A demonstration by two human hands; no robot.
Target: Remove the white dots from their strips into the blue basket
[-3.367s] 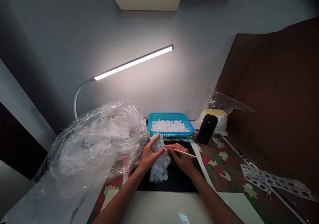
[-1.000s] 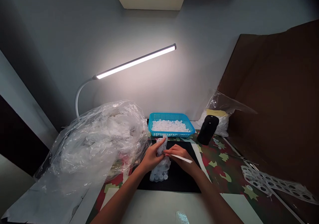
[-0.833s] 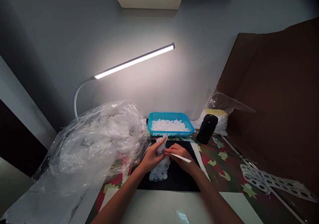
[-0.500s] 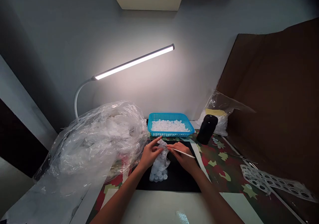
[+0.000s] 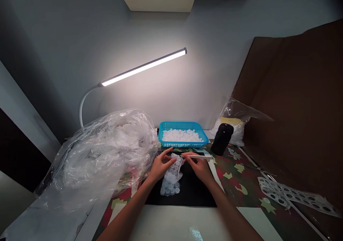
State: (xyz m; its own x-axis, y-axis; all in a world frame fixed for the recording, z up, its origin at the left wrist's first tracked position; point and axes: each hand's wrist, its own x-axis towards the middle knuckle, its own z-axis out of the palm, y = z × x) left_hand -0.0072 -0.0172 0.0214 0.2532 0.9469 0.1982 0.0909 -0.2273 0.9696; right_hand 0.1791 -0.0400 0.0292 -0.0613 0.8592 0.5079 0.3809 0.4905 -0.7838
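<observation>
Blister strip (image 5: 171, 176) lies on a black mat (image 5: 187, 194) between the hands in the head view. Left hand (image 5: 161, 166), loosely open, sits just beside the strip's upper end; contact cannot be told. Right hand (image 5: 199, 168) pinches a white stick (image 5: 197, 157) in a narrow grip, just beside the strip.

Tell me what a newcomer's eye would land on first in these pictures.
The glowing LED bar of the desk lamp stands out first, against the wall. Below it on the left bulges a clear plastic bag, beside a bright blue mesh basket of small white pieces. Nearer, the left hand and right hand work over a translucent blister strip.
</observation>
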